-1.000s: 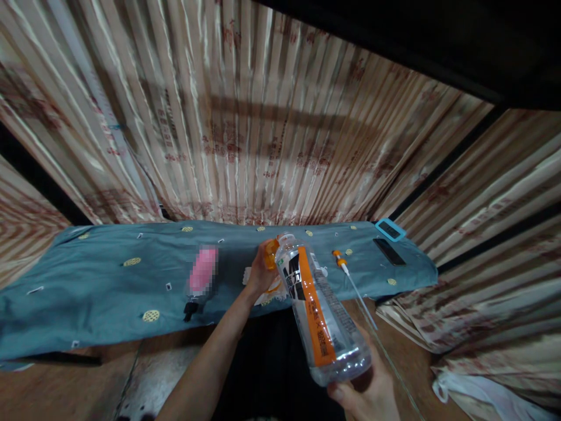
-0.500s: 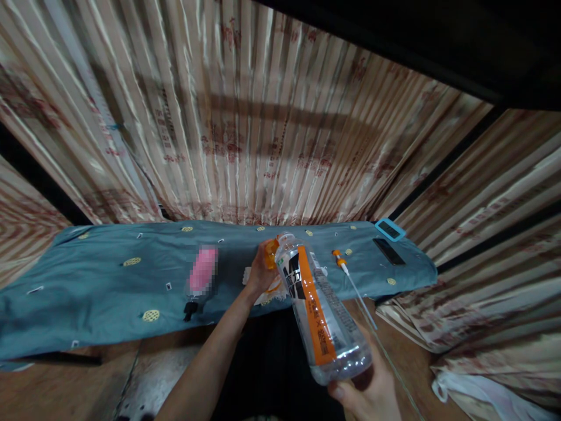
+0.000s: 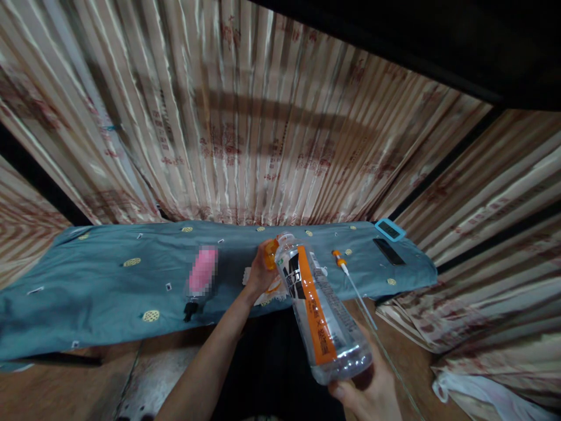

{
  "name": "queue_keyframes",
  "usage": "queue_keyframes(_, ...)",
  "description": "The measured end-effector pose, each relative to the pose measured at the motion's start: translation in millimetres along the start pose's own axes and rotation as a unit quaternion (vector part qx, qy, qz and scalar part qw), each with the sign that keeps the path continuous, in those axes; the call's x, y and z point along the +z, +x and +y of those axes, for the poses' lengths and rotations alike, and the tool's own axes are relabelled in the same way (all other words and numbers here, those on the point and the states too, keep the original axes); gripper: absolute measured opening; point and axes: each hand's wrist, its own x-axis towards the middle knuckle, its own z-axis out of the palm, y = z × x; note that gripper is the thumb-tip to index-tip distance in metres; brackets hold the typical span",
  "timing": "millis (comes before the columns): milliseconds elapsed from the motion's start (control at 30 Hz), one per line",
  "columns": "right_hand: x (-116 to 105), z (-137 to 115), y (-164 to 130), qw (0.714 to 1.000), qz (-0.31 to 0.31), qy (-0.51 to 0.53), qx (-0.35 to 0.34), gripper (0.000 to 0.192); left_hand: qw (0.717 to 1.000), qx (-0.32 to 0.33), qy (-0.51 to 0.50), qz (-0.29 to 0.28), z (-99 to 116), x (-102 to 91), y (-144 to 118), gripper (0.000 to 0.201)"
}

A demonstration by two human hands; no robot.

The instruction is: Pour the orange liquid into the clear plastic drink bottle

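Observation:
My right hand (image 3: 374,386) grips the base of a large clear plastic bottle (image 3: 313,310) with an orange and silver label. The bottle lies tilted, its open mouth pointing away from me and slightly left. My left hand (image 3: 259,275) is closed around an orange see-through container (image 3: 270,255) right beside the bottle's mouth; the large bottle hides part of it. Whether the two touch, or any liquid runs, I cannot make out. Under my left hand lies a pale lacy cloth or paper (image 3: 263,301). A pump head (image 3: 338,260) with an orange collar and long white tube rests to the right.
A blurred-out pink bottle (image 3: 204,269) with a black top lies at the left on the teal cloth-covered table (image 3: 105,304). At the right end are a blue-framed device (image 3: 390,230) and a dark phone-like slab (image 3: 388,251). Striped curtains (image 3: 263,117) hang behind and at the sides.

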Motion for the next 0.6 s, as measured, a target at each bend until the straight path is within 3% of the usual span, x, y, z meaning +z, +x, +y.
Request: queue_keyframes(600, 3.6, -3.5, -1.6, 0.998, 0.023, 0.053, -0.009, 0.077, 1.0, -0.009, -0.001, -0.002, 3.0, -0.9, -0.7, 0.056)
